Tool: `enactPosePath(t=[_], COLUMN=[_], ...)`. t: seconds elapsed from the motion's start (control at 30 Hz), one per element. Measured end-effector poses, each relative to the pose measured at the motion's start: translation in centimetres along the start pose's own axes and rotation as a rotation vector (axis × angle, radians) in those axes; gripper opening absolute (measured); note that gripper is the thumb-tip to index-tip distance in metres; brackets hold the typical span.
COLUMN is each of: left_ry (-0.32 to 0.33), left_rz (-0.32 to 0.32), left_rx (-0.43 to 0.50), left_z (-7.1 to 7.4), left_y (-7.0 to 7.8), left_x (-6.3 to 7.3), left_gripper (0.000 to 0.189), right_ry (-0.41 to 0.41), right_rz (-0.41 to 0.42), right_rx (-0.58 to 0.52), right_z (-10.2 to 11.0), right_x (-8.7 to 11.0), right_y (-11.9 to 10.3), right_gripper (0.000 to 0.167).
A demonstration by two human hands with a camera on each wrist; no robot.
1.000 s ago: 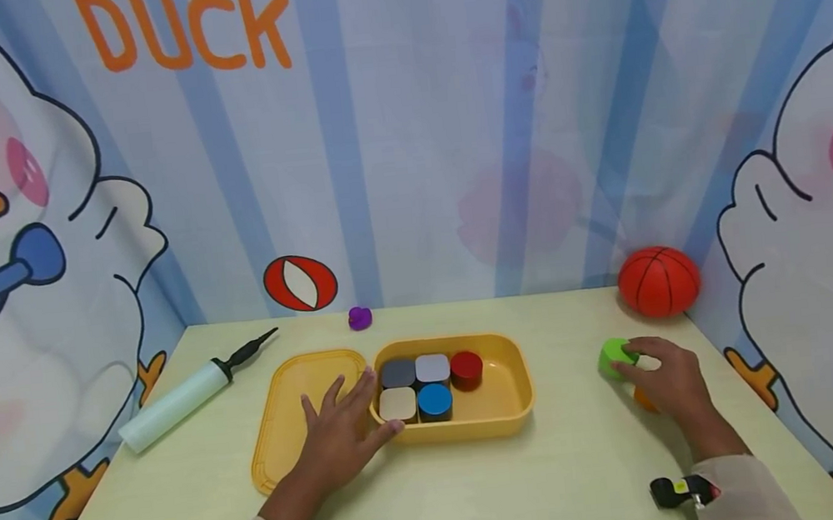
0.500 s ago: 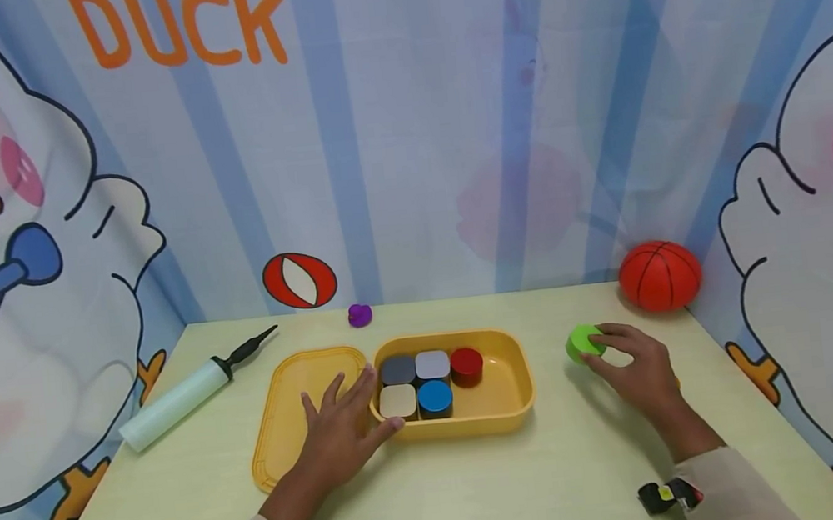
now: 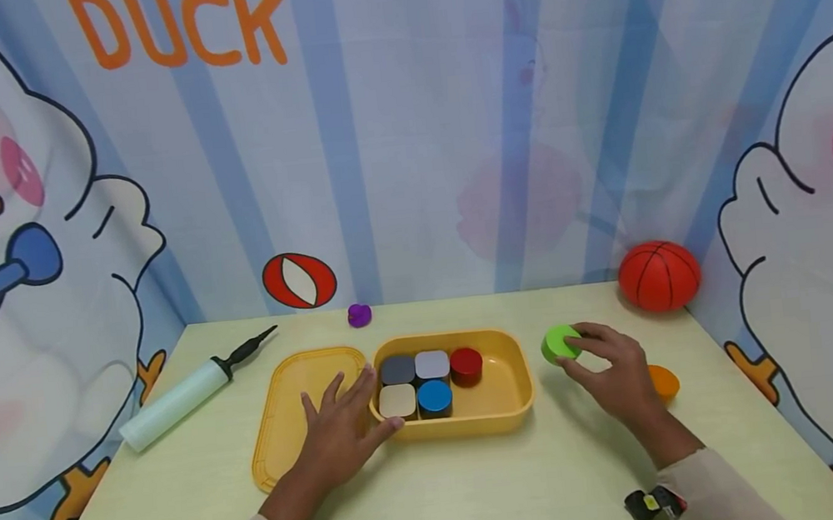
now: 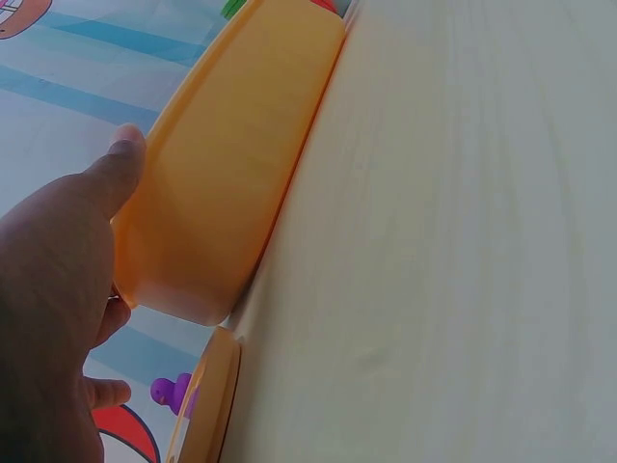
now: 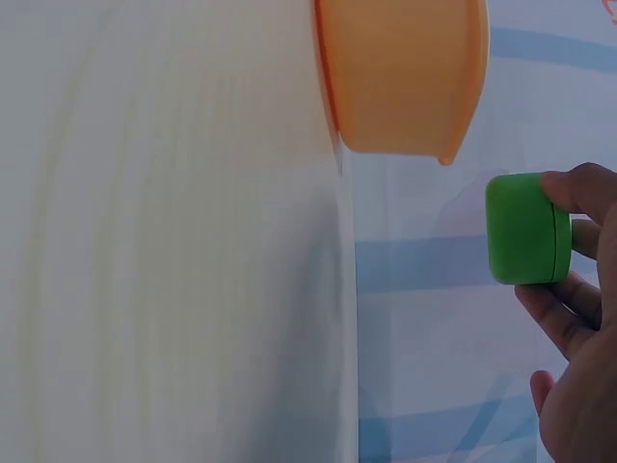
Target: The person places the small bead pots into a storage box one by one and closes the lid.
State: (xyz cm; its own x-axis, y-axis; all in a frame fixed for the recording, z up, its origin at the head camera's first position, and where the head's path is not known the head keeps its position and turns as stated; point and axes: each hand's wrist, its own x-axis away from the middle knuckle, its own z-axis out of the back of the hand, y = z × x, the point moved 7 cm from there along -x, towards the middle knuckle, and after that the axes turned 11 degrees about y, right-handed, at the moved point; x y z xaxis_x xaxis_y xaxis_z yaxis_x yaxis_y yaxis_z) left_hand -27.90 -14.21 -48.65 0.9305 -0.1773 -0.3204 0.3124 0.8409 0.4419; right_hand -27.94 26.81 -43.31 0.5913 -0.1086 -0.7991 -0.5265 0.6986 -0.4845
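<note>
My right hand [image 3: 611, 371] pinches a small green container [image 3: 560, 345] between thumb and fingers, above the table and right of a yellow box [image 3: 463, 429]. In the right wrist view, the green container [image 5: 521, 229] has rounded corners and a seam near one end. Inside the box sit a dark grey piece [image 3: 398, 370], a pale grey one [image 3: 432, 366], a cream one [image 3: 397, 402], a round blue one [image 3: 435, 397] and a round red one [image 3: 466, 366]. My left hand [image 3: 339, 435] spreads its fingers at the box's left end, with its thumb [image 4: 120, 174] touching the rim.
Left of the box lies its yellow lid [image 3: 281, 415], partly under my left hand. A hand pump [image 3: 181, 400] lies far left. A purple toy duck [image 3: 359, 316] and a red ball [image 3: 659, 276] stand at the back. Behind my right hand lies an orange piece [image 3: 665, 383].
My right hand has lifted the green container and carried it left towards the box, uncovering more of the orange piece. My left hand has stayed in place.
</note>
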Motion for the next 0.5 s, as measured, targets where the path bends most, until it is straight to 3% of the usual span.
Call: enactPosePath(t=[0.5], left_ry=[0.021], left_rz=[-0.017], left_rx=[-0.013], left_z=[0.0], left_y=[0.0], left_x=[0.0], left_gripper=[0.092], right_ry=[-0.054], right_rz=[0.001], right_rx=[-0.084], right_z=[-2.8], right_x=[-0.1], right_y=[-3.1], right_gripper=[0.038])
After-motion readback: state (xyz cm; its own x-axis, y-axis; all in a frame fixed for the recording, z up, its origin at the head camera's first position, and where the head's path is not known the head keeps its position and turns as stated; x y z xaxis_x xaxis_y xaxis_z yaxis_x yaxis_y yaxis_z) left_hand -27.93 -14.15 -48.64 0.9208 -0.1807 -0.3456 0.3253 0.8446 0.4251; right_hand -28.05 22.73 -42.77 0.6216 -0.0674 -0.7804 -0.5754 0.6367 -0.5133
